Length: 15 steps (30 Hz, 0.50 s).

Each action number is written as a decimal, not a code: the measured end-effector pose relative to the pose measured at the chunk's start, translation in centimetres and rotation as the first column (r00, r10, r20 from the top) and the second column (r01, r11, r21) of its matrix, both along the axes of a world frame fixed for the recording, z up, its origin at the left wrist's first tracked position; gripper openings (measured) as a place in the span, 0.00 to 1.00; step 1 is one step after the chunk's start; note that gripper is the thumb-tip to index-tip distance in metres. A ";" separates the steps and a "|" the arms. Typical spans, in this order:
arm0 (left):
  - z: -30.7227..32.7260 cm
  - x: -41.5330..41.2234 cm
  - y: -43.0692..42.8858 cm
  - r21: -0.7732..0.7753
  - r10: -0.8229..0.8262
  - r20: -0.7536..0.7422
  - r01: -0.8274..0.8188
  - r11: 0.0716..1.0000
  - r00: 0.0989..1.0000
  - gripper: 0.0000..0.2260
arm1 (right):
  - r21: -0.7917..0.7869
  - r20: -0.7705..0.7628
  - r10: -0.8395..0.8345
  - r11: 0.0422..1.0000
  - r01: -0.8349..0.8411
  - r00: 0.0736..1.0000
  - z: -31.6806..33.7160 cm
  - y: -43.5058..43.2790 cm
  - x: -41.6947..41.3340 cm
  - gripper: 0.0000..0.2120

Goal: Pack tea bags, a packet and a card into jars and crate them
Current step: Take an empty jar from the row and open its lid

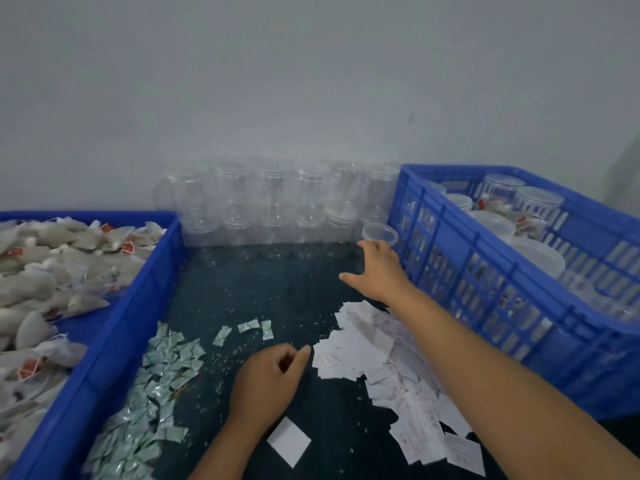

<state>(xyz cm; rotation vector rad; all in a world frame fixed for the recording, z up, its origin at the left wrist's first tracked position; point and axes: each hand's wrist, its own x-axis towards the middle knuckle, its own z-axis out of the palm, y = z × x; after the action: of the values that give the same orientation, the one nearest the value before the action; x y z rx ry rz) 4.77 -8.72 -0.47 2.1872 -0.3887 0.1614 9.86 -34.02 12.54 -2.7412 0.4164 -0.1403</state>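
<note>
Several filled jars (538, 202) are already crated at 2 o'clock; empty jars (273, 209) are stacked at 12. Right hand (379, 268) is spread, empty, reaching there. Left hand (268, 379) is loosely curled by the cards (360, 351), probably holding nothing.

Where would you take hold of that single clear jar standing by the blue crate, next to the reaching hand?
Probably around its upper wall, just under the rim, coming from the near side. The clear jar stands upright and open-topped, with the blue crate close on its right and more jars behind, so the right hand, already spread open, has only that free approach.
</note>
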 end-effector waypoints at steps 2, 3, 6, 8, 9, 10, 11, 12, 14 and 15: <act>-0.1 -0.1 0.0 0.032 -0.013 0.030 0.012 0.999 0.999 0.22 | -0.066 0.044 -0.076 0.995 0.079 0.996 -1.2 -1.7 2.4 0.45; -0.2 -0.1 0.0 0.035 -0.010 0.035 0.009 0.999 0.999 0.21 | -0.103 0.062 -0.102 0.989 0.108 0.993 -1.5 -2.6 3.5 0.45; -0.4 0.1 0.0 0.041 -0.005 0.039 0.004 0.999 0.999 0.21 | -0.214 0.055 -0.135 0.966 0.144 0.989 -2.3 -4.5 6.0 0.49; -0.5 0.0 -0.1 0.058 -0.003 0.052 0.000 0.998 0.999 0.22 | -0.281 0.028 -0.138 0.949 0.140 0.990 -2.8 -5.4 7.2 0.47; -0.5 0.0 -0.2 0.061 -0.001 0.057 -0.003 0.998 0.998 0.22 | -0.311 0.032 -0.138 0.940 0.141 0.990 -3.1 -5.6 7.6 0.44; -0.6 0.0 -0.2 0.062 0.004 0.061 -0.008 0.998 0.998 0.22 | -0.324 0.061 -0.132 0.935 0.145 0.989 -3.5 -5.6 7.8 0.40; -0.6 0.1 -0.2 0.064 0.008 0.063 -0.012 0.998 0.998 0.23 | -0.305 0.109 -0.124 0.940 0.152 0.986 -3.8 -5.6 7.9 0.35; -0.5 0.1 -0.2 0.065 0.011 0.064 -0.015 0.998 0.998 0.23 | -0.255 0.162 -0.115 0.955 0.154 0.980 -3.9 -5.5 7.9 0.30; -0.5 0.1 -0.2 0.065 0.017 0.062 -0.021 0.998 0.998 0.23 | -0.123 0.256 -0.078 0.986 0.112 0.964 -4.0 -5.1 7.3 0.24; -0.5 0.1 -0.2 0.064 0.019 0.060 -0.023 0.998 0.998 0.23 | -0.071 0.297 -0.066 0.993 0.091 0.953 -3.8 -4.9 6.9 0.24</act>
<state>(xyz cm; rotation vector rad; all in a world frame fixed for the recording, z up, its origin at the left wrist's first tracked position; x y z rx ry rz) 4.83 -8.94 -0.96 2.2547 -0.4091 0.2291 16.77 -38.88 8.75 -2.7246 0.4441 -0.5919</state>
